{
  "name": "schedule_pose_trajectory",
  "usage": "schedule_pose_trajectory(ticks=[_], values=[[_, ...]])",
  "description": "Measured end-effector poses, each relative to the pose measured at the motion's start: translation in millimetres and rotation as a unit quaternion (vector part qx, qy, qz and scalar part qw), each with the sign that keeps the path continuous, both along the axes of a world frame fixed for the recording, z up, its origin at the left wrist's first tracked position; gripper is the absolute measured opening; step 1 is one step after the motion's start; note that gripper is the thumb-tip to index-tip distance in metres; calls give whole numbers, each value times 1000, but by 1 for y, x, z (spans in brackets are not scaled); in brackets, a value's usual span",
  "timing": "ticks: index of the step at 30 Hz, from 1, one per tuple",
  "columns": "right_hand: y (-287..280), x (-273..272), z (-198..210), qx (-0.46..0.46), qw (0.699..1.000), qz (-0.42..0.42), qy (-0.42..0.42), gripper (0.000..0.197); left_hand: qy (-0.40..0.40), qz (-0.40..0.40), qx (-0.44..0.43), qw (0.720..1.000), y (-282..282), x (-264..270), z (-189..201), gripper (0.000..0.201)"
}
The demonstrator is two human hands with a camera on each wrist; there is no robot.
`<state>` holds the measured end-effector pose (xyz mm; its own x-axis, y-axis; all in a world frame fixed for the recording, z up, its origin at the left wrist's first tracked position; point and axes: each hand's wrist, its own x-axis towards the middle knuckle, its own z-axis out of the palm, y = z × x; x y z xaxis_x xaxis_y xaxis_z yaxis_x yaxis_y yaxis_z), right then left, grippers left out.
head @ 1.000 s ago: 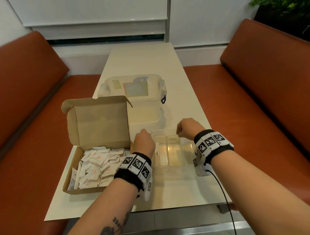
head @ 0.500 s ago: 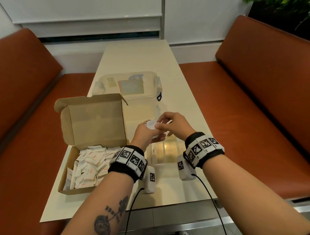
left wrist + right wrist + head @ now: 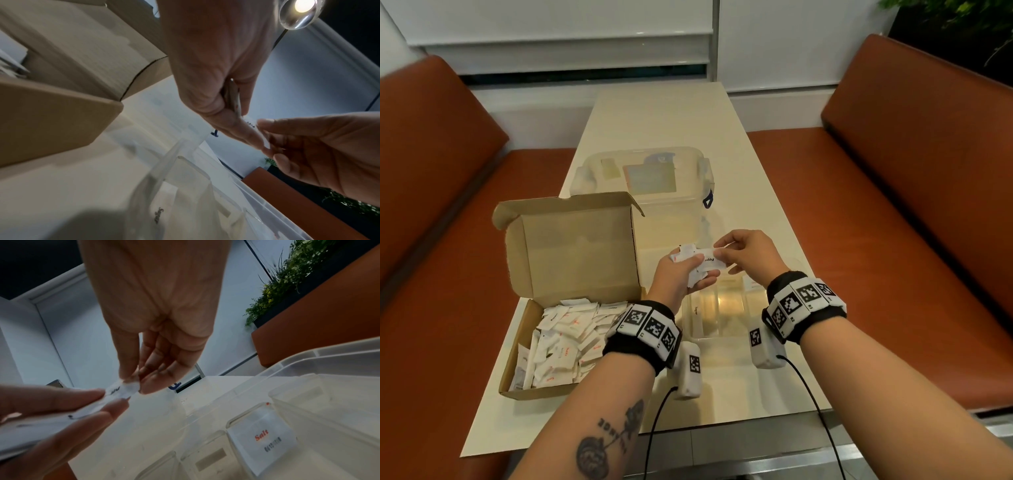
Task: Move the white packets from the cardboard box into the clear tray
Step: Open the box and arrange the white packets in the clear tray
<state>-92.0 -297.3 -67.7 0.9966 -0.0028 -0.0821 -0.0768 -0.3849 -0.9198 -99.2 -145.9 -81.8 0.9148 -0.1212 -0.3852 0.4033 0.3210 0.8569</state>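
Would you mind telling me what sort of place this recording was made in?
Probably a café or restaurant booth: two orange-brown upholstered benches face each other across a narrow table, and the clear tray holds a packet marked Salt.

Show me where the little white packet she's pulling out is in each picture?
Head: the pulled packet sits at centre, between both hands, above the clear tray.
Left wrist: a white sliver right of centre, between fingertips.
Right wrist: lower left, pinched.
Shared landmark: the clear tray below it.
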Motion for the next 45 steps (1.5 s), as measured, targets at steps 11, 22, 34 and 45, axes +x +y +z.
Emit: schedule_pose_trajectory(ticks=[11, 22, 34, 45], values=[[-17, 13, 20, -189, 980, 60, -7, 10, -71, -15, 159, 985, 1, 6, -6, 21], [2, 17, 16, -159, 987, 33, 3, 26, -60, 44, 173, 982, -7, 8, -8, 59], [1, 29, 22, -284, 952, 92, 69, 31, -35, 51, 194, 979, -1, 4, -20, 23], [-1, 30, 6, -254, 960, 80, 83, 13, -7, 12, 196, 980, 5, 3, -19, 7]])
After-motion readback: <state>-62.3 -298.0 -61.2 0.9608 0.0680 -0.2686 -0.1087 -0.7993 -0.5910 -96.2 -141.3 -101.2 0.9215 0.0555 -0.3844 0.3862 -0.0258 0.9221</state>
